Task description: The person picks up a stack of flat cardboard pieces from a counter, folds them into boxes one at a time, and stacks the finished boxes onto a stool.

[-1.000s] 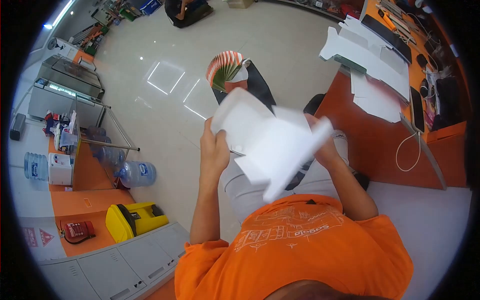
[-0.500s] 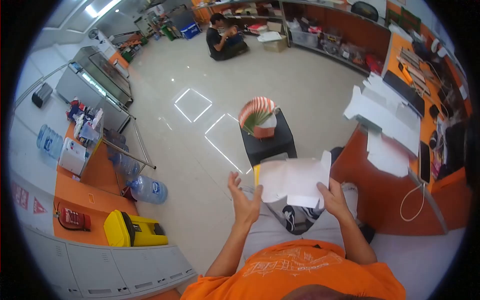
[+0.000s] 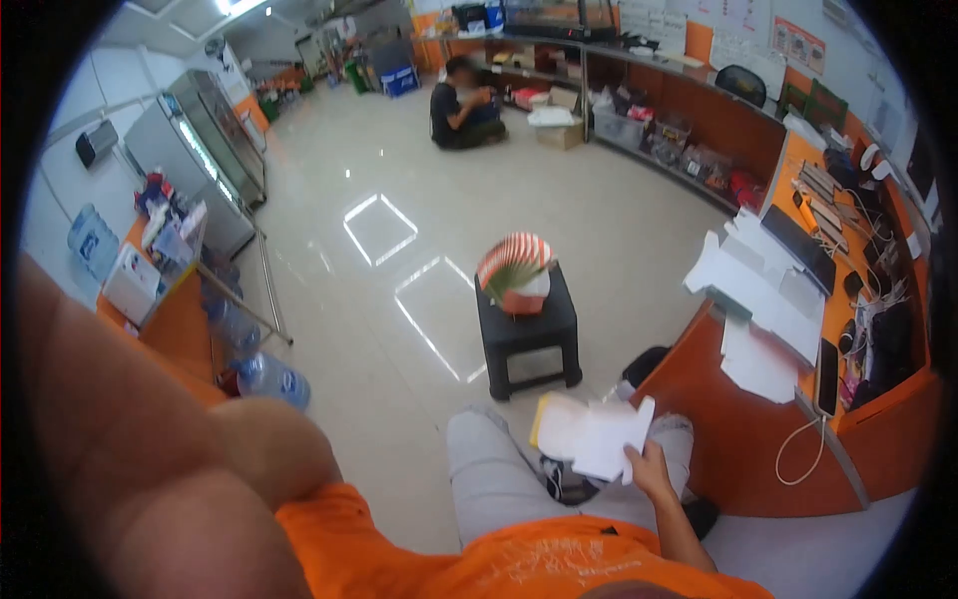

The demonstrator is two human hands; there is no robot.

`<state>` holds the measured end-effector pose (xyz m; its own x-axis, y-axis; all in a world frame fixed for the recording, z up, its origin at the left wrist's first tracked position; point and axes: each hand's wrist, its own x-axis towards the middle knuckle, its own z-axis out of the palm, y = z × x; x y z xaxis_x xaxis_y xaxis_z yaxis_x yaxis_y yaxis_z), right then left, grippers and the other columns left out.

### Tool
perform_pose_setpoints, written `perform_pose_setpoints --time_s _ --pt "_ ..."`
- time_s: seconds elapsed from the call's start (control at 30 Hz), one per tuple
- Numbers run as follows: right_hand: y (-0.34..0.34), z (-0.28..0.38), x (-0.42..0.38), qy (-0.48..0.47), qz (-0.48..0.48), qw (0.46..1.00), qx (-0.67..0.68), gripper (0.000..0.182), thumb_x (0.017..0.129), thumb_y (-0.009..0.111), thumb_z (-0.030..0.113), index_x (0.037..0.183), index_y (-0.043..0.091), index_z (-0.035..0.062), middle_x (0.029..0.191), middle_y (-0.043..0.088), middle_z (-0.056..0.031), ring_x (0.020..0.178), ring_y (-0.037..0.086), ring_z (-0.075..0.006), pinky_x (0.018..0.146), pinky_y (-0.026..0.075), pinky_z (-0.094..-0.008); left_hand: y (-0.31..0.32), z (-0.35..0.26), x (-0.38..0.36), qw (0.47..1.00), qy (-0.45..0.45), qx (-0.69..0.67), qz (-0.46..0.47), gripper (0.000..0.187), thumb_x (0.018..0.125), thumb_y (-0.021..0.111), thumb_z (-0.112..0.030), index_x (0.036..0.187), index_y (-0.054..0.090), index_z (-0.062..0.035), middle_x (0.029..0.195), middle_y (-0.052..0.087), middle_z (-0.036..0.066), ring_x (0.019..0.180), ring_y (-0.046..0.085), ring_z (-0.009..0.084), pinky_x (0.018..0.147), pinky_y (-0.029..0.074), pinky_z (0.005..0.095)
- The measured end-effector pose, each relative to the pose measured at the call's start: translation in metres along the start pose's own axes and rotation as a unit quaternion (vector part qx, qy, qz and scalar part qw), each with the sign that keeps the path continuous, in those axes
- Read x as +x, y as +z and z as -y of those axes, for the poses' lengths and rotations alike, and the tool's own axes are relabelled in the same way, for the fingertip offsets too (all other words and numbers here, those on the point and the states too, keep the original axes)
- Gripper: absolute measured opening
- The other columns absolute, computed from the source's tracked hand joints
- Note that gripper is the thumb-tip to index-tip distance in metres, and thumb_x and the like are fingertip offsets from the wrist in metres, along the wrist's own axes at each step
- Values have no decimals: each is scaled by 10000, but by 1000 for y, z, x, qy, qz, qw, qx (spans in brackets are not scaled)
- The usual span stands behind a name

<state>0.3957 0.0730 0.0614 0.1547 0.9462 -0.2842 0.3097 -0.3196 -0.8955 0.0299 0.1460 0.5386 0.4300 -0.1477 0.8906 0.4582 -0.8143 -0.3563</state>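
Observation:
My right hand (image 3: 650,469) is closed on the edge of a flat white cut card piece (image 3: 603,449) with folded flaps. A yellow strip shows at its left edge. The card is held over my lap, above my shoes. My raised left arm or hand (image 3: 170,459) looms very close to the camera at the left, blurred, with its fingers not visible. Beyond my knees stands a black stool (image 3: 529,334). On the stool rests an orange, white and green fanned bundle of cards (image 3: 516,272).
At the right, an orange desk (image 3: 788,215) bears large white card sheets (image 3: 763,270), phones and cables. Water bottles (image 3: 271,381) stand at the left. A seated person (image 3: 461,110) is on the floor farther back, near shelves (image 3: 679,140) with plastic bins.
My left hand has left the card and risen close to the camera. My right hand still holds the card, now lower in my lap. The view has tilted up.

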Motion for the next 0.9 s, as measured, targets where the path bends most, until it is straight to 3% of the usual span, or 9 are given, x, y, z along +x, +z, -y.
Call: perform_pose_setpoints --time_s 0.07,0.2,0.3,0.4,0.5,0.53,0.6,0.67,0.9 --pt "1 -48 8 2 3 999 -54 313 931 636 124 1142 666 -105 1012 739 -182 921 691 -235 845 532 -374 1 4 0 1000 -8 12 7 789 1013 579 -446 1594 236 -37 1600 362 217 1497 348 378 1232 262 583" --pt "2 -48 3 57 -1 998 -13 330 913 641 115 1152 669 -111 1053 742 -224 989 717 -293 894 540 -403 4 6 1 1000 -5 21 15 787 1014 575 -447 1594 236 -37 1600 361 218 1497 346 379 1232 261 583" --pt "10 -96 1 25 -30 997 -60 339 899 650 111 1152 670 -114 1072 740 -243 996 723 -323 900 543 -412 5 10 0 1000 -3 24 14 786 1015 572 -448 1594 237 -37 1601 360 219 1498 345 380 1233 260 583" --pt "-1 -92 22 -60 -44 993 -97 344 891 656 109 1151 670 -116 1084 739 -247 1001 722 -337 908 542 -417 5 7 -3 999 -4 30 11 784 1016 569 -450 1594 237 -36 1601 359 220 1498 344 380 1233 259 583" --pt "6 -88 6 56 -52 994 -81 318 888 662 118 1113 688 -105 1052 747 -240 1000 721 -350 896 538 -425 6 5 -4 999 -8 33 13 783 1017 566 -451 1594 237 -36 1601 359 220 1498 343 381 1233 258 583" --pt "12 -94 15 51 -61 994 -75 318 888 662 118 1113 688 -105 1052 747 -240 1000 721 -350 896 538 -425 5 4 -4 999 -4 31 10 782 1017 565 -451 1594 237 -36 1601 358 221 1499 342 381 1233 258 583" --pt "18 -124 18 -58 -79 995 -8 296 894 660 122 1085 694 -101 1021 753 -229 972 726 -341 866 543 -426 5 1 -8 999 -8 30 7 781 1018 563 -452 1593 237 -36 1601 358 221 1499 342 381 1233 257 583" --pt "13 -117 5 54 -52 996 -48 334 903 652 183 1077 686 -101 1007 731 -273 960 715 -397 862 536 -452 3 2 -6 999 -33 25 20 780 1018 561 -453 1593 237 -36 1602 357 222 1499 341 382 1234 257 583" --pt "4 -143 16 24 -50 996 -75 326 914 650 117 1152 659 -105 1036 740 -248 991 718 -349 885 538 -416 3 7 -6 999 -33 32 17 777 1021 554 -456 1593 238 -35 1602 356 223 1500 338 383 1234 255 584"
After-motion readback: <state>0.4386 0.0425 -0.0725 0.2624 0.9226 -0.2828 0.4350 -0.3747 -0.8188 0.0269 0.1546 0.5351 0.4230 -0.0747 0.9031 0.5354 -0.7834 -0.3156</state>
